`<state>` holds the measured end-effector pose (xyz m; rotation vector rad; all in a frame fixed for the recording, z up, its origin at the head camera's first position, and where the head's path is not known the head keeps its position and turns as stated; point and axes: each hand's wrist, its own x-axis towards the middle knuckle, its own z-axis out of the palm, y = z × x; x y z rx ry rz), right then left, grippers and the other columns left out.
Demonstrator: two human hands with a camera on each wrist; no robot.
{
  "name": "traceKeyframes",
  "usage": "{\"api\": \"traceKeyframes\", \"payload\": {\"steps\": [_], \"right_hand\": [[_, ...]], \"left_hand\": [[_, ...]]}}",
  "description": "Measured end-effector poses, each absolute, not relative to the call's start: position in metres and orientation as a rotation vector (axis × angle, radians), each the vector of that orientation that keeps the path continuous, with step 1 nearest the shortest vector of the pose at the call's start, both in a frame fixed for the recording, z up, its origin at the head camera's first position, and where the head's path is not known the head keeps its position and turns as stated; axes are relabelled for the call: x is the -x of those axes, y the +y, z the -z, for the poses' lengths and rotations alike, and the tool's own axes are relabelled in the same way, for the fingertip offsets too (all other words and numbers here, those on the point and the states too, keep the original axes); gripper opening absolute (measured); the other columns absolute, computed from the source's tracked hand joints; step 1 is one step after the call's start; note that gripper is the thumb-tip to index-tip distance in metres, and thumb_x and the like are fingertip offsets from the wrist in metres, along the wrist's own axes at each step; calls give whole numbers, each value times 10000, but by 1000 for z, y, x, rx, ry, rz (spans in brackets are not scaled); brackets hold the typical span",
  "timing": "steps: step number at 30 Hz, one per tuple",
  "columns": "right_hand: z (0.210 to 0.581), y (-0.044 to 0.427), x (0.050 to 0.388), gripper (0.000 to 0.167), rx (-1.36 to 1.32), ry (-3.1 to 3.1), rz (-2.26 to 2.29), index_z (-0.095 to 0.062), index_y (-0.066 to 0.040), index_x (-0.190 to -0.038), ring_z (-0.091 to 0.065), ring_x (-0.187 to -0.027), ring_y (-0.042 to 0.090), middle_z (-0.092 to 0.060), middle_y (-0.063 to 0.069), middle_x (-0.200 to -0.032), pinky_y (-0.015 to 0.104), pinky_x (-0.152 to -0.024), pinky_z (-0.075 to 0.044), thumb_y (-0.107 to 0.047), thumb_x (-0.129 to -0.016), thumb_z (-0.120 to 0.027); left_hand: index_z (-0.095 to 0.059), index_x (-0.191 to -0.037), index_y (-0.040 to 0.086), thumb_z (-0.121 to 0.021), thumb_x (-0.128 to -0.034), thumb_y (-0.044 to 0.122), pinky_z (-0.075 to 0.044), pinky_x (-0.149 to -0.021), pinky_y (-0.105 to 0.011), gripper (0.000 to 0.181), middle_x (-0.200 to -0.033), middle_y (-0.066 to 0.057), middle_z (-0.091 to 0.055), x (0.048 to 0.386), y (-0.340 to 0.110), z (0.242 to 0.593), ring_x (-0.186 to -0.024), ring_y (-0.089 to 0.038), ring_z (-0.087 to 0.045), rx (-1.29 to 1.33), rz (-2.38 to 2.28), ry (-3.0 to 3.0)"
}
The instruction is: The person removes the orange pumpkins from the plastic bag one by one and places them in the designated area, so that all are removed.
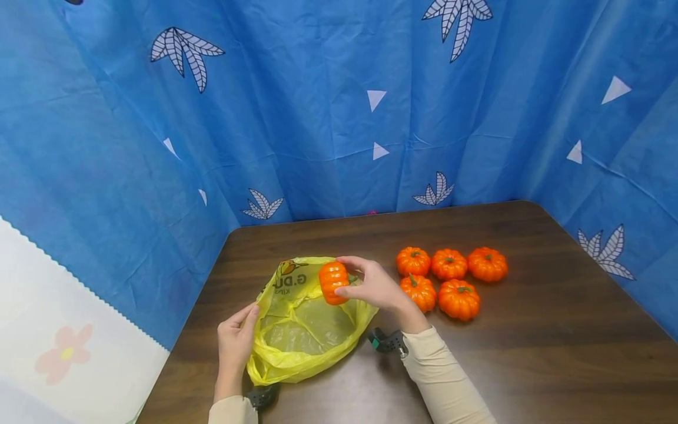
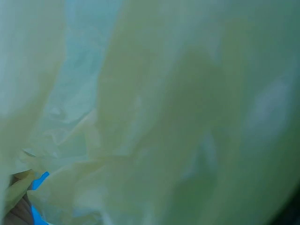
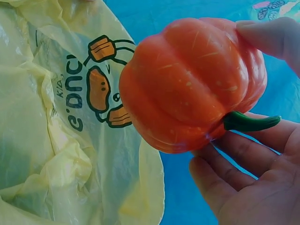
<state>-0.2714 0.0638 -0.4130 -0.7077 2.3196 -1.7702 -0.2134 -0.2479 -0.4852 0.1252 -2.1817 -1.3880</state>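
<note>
In the head view a yellow plastic bag lies on the table with its mouth spread wide. My left hand pinches the bag's left rim between thumb and fingers. Above the bag's right side, my right hand holds a small orange pumpkin tilted on its side. The right wrist view shows the pumpkin close up, green stem toward the palm, thumb on one side and fingers on the other. Printed bag film is behind it. Bag film fills nearly all of the left wrist view, hiding the left hand.
Several more orange pumpkins sit grouped on the dark wooden table to the right of the bag. A blue curtain with leaf prints hangs behind the table. At the left is a pale cloth with a flower.
</note>
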Motion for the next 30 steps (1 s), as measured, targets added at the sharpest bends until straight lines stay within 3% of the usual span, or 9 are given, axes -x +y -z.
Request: {"api": "traceKeyframes", "payload": {"steps": [18, 30], "right_hand": [[411, 80, 269, 674, 691, 2329, 1749, -538, -41, -1407, -499, -1363, 317, -598, 110, -1403, 510, -1158, -398, -170, -812, -824], [412, 84, 268, 665, 727, 2317, 1773, -528, -16, -1410, -467, -1377, 312, -562, 110, -1413, 507, -1179, -371, -133, -820, -811]], "left_hand": [[-753, -1073, -52, -671, -955, 79, -471, -787, -6, 195, -1059, -241, -730, 214, -247, 486, -883, 216, -570, -134, 1398, -2196], [-748, -1083, -56, -664, -958, 71, -483, -789, -17, 197, -1069, -252, -723, 214, -247, 487, -890, 205, -580, -130, 1411, -2191]]}}
